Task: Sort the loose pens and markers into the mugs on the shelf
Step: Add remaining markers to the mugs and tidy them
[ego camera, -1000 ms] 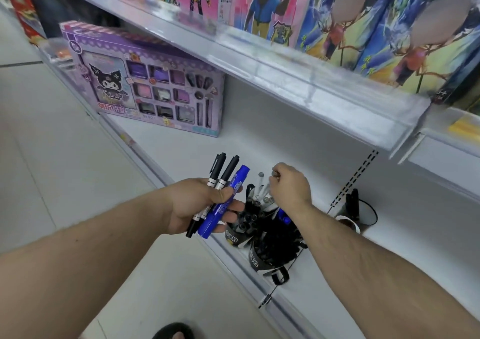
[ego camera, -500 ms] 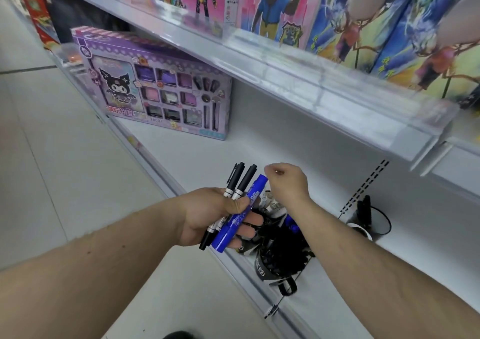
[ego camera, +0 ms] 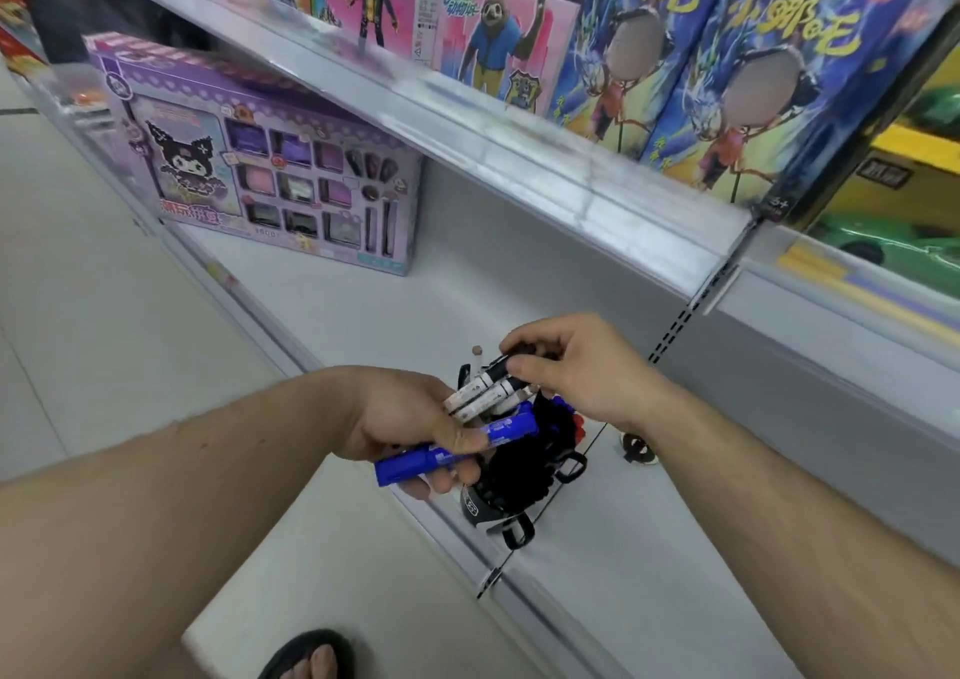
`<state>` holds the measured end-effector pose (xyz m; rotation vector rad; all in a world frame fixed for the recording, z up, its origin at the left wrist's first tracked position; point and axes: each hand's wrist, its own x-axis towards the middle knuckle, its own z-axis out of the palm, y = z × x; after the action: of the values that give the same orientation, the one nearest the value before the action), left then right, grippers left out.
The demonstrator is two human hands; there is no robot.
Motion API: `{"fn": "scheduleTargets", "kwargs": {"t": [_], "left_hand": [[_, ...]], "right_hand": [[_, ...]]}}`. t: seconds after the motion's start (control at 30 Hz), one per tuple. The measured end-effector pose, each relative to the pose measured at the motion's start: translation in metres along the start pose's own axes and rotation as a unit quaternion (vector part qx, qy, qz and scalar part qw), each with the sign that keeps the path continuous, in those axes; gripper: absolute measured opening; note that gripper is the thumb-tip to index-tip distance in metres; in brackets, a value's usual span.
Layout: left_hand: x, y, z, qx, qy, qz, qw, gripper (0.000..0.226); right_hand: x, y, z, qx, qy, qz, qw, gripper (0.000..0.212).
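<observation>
Down at the bottom edge, your sandalled foot (ego camera: pixel 311 657) stands on the pale floor (ego camera: pixel 93 356), right against the base of the shelf (ego camera: pixel 597 548). Up from there, your left hand (ego camera: pixel 400 418) has its fingers (ego camera: pixel 452 475) curled around a blue marker (ego camera: pixel 457 444), which lies nearly level across your palm, and the same hand grips the white barrels of two black-capped markers (ego camera: pixel 480 392) angled up to the right. Your right hand (ego camera: pixel 582 366) comes in from the other side, thumb and forefinger pinching the black cap end of those two markers, so both hands are on them. Just behind and under your hands, the black mugs (ego camera: pixel 498 501) stand on the shelf near its front lip, already bristling with pens; how many mugs there are is hard to make out from here. One pale pen (ego camera: pixel 476 353) pokes up just left of your right hand. A small black and white object (ego camera: pixel 640 449) lies on the shelf beside your right wrist, too small to identify. Further back on the same shelf, to the left, a purple boxed set (ego camera: pixel 270 158) stands upright. Above it, the upper shelf (ego camera: pixel 519 158) carries a row of bright toy boxes (ego camera: pixel 727 54).
</observation>
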<state>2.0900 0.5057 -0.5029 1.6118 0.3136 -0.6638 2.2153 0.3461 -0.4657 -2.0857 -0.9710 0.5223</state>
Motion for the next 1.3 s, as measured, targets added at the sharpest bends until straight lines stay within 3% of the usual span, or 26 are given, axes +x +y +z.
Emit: {"fn": "scheduleTargets", "kwargs": {"t": [0.13, 0.23, 0.3, 0.47, 0.67, 0.93, 1.07, 1.3], "left_hand": [[-0.002, -0.009, -0.009, 0.021, 0.102, -0.019, 0.994, 0.014], [-0.002, -0.011, -0.014, -0.009, 0.183, -0.006, 0.983, 0.015], [-0.001, -0.010, -0.016, -0.023, 0.214, 0.005, 0.977, 0.015], [-0.001, -0.006, -0.015, -0.041, 0.244, 0.025, 0.969, 0.013], [-0.001, -0.005, -0.016, -0.038, 0.246, 0.053, 0.967, 0.009], [0.004, -0.004, -0.017, -0.030, 0.238, 0.050, 0.970, 0.016], [0.002, -0.002, -0.016, -0.028, 0.235, 0.055, 0.970, 0.016], [0.002, 0.000, -0.013, -0.030, 0.236, 0.060, 0.969, 0.012]], "right_hand": [[-0.011, 0.025, -0.028, 0.069, 0.159, 0.073, 0.982, 0.014], [-0.026, 0.051, -0.035, 0.038, 0.250, 0.093, 0.963, 0.016], [-0.035, 0.064, -0.025, -0.044, 0.234, 0.090, 0.967, 0.019], [-0.041, 0.073, 0.015, -0.275, 0.143, -0.032, 0.950, 0.017], [-0.016, 0.078, 0.054, -0.339, 0.102, 0.045, 0.934, 0.023], [0.024, 0.063, 0.066, -0.330, 0.123, 0.158, 0.922, 0.017], [0.032, 0.062, 0.062, -0.337, 0.106, 0.198, 0.914, 0.029], [0.024, 0.090, 0.110, -0.407, 0.049, 0.147, 0.900, 0.018]]}}
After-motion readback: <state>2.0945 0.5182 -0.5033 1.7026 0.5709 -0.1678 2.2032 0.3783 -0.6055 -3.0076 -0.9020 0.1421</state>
